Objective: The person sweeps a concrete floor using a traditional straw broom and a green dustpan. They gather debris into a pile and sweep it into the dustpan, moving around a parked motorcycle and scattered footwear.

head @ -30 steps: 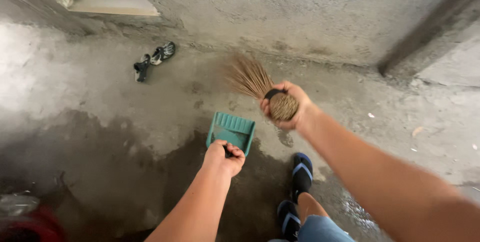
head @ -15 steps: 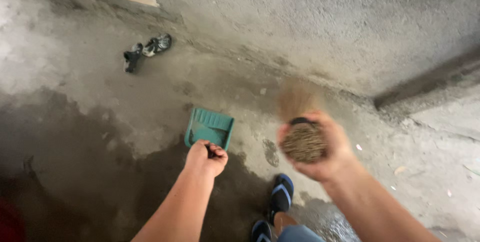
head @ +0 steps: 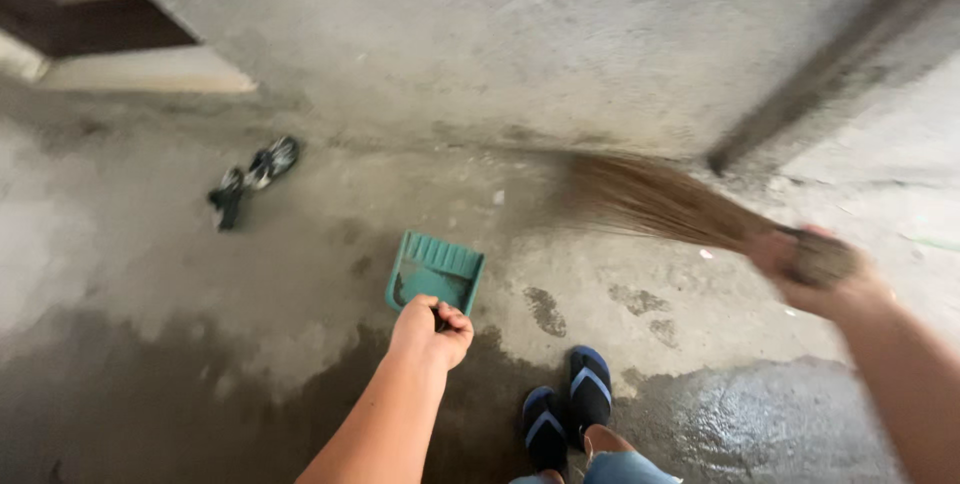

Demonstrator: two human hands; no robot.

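My left hand (head: 430,329) grips the handle of a teal plastic dustpan (head: 434,272) that rests flat on the concrete floor, its mouth facing the wall. My right hand (head: 815,274), far out to the right, is closed round the bound end of a straw hand broom (head: 655,201). The broom's bristles fan out to the left, low over the floor near the wall, blurred by motion and well to the right of the dustpan.
A rough concrete wall (head: 520,34) runs along the back, with a doorway step (head: 140,69) at upper left. A pair of dark sandals (head: 250,176) lies on the floor to the left. My feet in blue-striped flip-flops (head: 570,409) stand on wet, dark concrete.
My right hand has swung the broom from near the middle out to the right, with the bristles now trailing left. My left hand stays on the dustpan handle; the view has shifted.
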